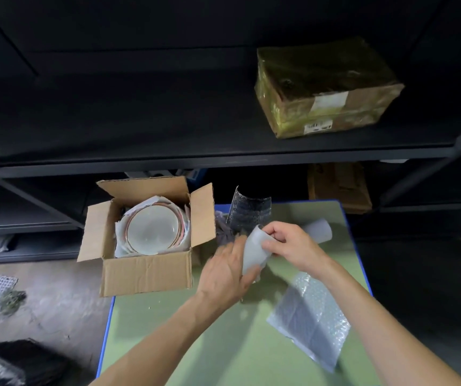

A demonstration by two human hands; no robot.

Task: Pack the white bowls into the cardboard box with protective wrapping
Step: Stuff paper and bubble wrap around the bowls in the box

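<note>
On the green table lie an open cardboard box, bubble-wrap sheet and foam roll.

Both bare forearms enter from the lower edge and converge. The right hand, back up, pinches the upper edge of a foam sheet between thumb and curled fingers. The left hand, back up, lies against the sheet's left side; its fingers are motion-blurred, so the grip is unclear.

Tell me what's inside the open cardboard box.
Stacked white bowls nested in white wrapping paper. The top one covers the rest, so their number and the box bottom are hidden.
</note>
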